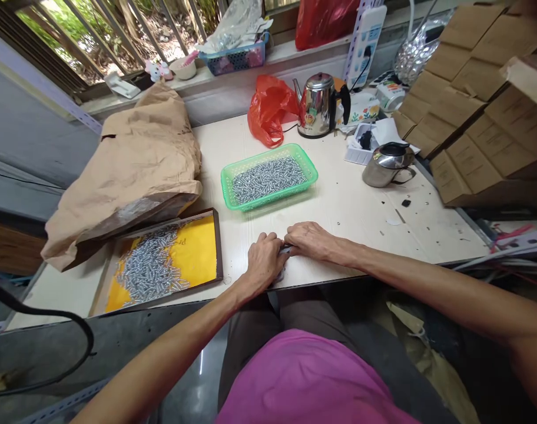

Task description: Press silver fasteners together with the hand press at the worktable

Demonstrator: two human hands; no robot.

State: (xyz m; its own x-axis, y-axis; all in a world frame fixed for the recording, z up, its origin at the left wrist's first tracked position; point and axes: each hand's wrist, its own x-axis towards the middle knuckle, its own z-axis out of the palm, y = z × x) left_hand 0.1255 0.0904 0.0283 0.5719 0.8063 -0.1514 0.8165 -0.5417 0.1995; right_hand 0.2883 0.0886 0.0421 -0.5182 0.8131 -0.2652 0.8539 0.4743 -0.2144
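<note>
My left hand [263, 261] and my right hand [311, 240] rest together at the near edge of the pale table [361, 206], fingers curled and meeting around a small grey metal piece [285, 250] that I can barely make out. Just beyond them stands a green plastic basket [226, 176] filled with several small silvery metal parts. To the left lies a shallow dark-framed tray [218, 247] with a yellow bottom, holding a heap of the same silvery parts.
A big crumpled brown paper sack [136, 159] lies at the left. At the back stand a red plastic bag [268, 109], a steel kettle [319, 106] and a steel cup [385, 165]. Stacked cardboard boxes [480, 100] fill the right side.
</note>
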